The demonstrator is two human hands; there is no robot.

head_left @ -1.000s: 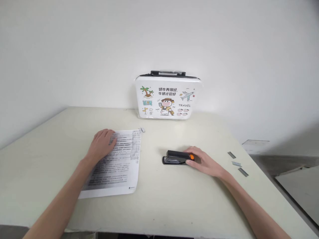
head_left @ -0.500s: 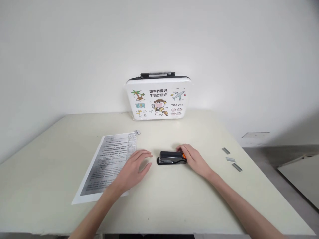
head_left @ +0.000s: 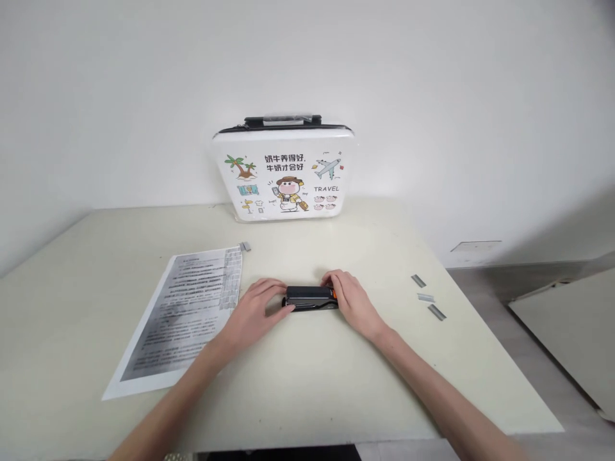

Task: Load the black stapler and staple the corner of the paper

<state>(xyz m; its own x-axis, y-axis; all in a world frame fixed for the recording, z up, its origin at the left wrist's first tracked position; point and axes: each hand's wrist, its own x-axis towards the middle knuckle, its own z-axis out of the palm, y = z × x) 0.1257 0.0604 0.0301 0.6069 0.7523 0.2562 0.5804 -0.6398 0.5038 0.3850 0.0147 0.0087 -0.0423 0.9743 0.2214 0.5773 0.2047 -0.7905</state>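
A black stapler (head_left: 311, 294) with an orange part near its right end lies lengthwise on the table between my two hands. My left hand (head_left: 254, 312) has its thumb and fingers around the stapler's left end, the thumb at the front and the fingers behind. At the opposite end, my right hand (head_left: 353, 301) grips the stapler, partly covering the orange part. Beside my left hand lies a printed sheet of paper (head_left: 180, 307), its right edge partly covered by my hand and forearm.
Several strips of staples (head_left: 425, 298) are on the table's right side. A small grey piece (head_left: 245, 246) lies at the paper's top right corner. Against the wall stands a white cartoon-printed case (head_left: 288, 173) with a black handle. The table (head_left: 307, 384) ends near me and on the right.
My left hand has moved in to the stapler's left end and closed around it. My right hand stays at the right end. The whole view has shifted slightly.
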